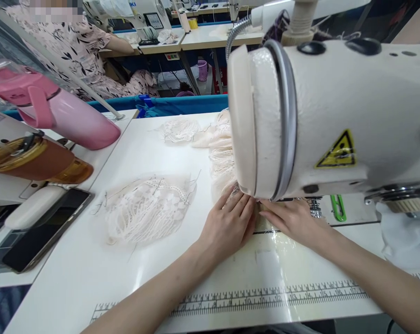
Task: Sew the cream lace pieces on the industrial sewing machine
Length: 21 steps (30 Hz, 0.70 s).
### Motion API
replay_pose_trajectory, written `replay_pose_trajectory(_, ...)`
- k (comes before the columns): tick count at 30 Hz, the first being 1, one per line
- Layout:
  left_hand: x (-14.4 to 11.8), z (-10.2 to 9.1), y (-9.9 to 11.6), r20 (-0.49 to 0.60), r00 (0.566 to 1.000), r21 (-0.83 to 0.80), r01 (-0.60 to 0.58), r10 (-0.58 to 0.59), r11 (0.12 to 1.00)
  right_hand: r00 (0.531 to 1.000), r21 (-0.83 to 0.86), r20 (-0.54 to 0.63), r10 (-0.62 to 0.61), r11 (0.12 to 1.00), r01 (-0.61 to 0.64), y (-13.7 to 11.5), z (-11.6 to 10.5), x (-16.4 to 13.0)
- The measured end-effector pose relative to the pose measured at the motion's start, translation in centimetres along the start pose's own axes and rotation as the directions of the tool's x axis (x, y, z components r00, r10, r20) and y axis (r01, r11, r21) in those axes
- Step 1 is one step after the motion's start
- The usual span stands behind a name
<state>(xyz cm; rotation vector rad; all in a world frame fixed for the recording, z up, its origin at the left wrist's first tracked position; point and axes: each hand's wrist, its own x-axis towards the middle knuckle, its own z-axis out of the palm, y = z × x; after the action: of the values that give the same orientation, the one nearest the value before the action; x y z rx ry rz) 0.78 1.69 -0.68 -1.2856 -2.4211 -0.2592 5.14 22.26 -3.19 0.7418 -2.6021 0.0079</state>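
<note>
A strip of gathered cream lace fabric (221, 162) lies on the table and runs under the head of a white sewing machine (328, 116). My left hand (229, 220) lies over the near end of that lace, fingers stretched forward and pressing it down. From the other side, my right hand (296, 220) reaches under the machine head, thumb and fingers apart; some of its fingertips are hidden. The needle area is blocked by the machine head. Left of my hands, a loose lace piece (149, 208) with stray threads rests flat.
Another lace piece (180, 130) lies farther back. Along the left stand a pink bottle (80, 113), an amber cup (39, 160) and a phone (48, 229). A green clip (338, 208) is right of my hands. A printed ruler (244, 301) edges the table; a person (70, 46) sits beyond.
</note>
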Motion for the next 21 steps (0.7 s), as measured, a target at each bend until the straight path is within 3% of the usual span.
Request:
replay_pose_trajectory(5, 0.2, 0.0, 0.1, -0.002, 1.000, 0.016, 0.000, 0.000, 1.000, 0.997, -0.108, -0.034, 0.071, 0.991, -0.074, -0.5, -0.1, 0.6)
replay_pose_trajectory(11, 0.1, 0.1, 0.0, 0.011, 1.000, 0.007, 0.011, -0.011, 1.000, 0.990, -0.159, -0.119, 0.072, 0.983, -0.090, -0.3, -1.3, 0.9)
replay_pose_trajectory(14, 0.1, 0.1, 0.0, 0.021, 1.000, -0.008, 0.023, -0.023, 1.000, 0.993, -0.055, -0.069, 0.098, 0.993, -0.102, 0.2, -1.7, 0.6)
replay_pose_trajectory(16, 0.2, 0.2, 0.0, 0.036, 0.999, -0.020, 0.037, -0.036, 0.999, 0.979, 0.072, -0.044, 0.200, 0.978, -0.197, 0.5, -1.3, 0.3)
replay_pose_trajectory(19, 0.2, 0.2, 0.1, 0.065, 0.997, -0.031, 0.054, -0.052, 0.998, 0.916, 0.281, -0.037, 0.399, 0.884, -0.373, 0.7, -0.2, 0.2)
replay_pose_trajectory(21, 0.1, 0.1, 0.2, 0.084, 0.994, -0.033, 0.066, -0.063, 0.997, 0.890, 0.362, -0.030, 0.454, 0.835, -0.414, 0.7, 0.2, 0.3)
